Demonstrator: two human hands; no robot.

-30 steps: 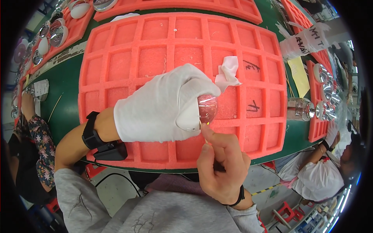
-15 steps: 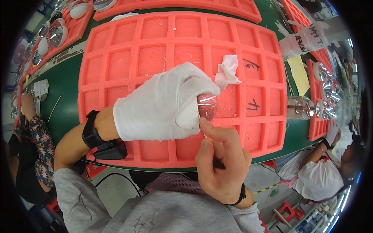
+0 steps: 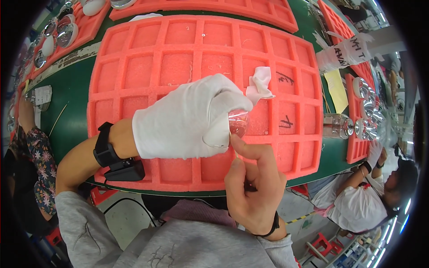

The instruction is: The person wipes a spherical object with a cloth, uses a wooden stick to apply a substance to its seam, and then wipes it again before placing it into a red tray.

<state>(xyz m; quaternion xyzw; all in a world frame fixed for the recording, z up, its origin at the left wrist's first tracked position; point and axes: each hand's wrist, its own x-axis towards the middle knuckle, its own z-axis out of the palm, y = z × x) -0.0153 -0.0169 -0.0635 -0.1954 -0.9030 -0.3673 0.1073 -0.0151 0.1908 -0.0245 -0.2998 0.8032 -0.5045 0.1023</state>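
Observation:
My left hand (image 3: 190,118), in a white glove, is closed around a clear rounded glass piece (image 3: 239,121). Only the glass's right side shows past the glove, so its full shape is hidden. Bare and pinched, my right hand (image 3: 255,190) holds a thin pale stick (image 3: 236,153) between thumb and forefinger. The stick's upper end meets the lower edge of the glass beside the glove; its tip is too small to make out. Both hands are above a pink foam tray (image 3: 178,33) divided into square compartments.
A crumpled white cloth (image 3: 260,85) lies on the tray. To the right are a glass jar (image 3: 336,126), a yellow paper (image 3: 336,91) and another foam tray (image 3: 356,145) with shiny glassware. A thin stick (image 3: 59,118) rests on the green table (image 3: 73,91). Co-workers sit at both sides.
The whole view has shifted slightly, with the tray appearing a little further left. Both hands keep nearly the same hold on the glass and the stick.

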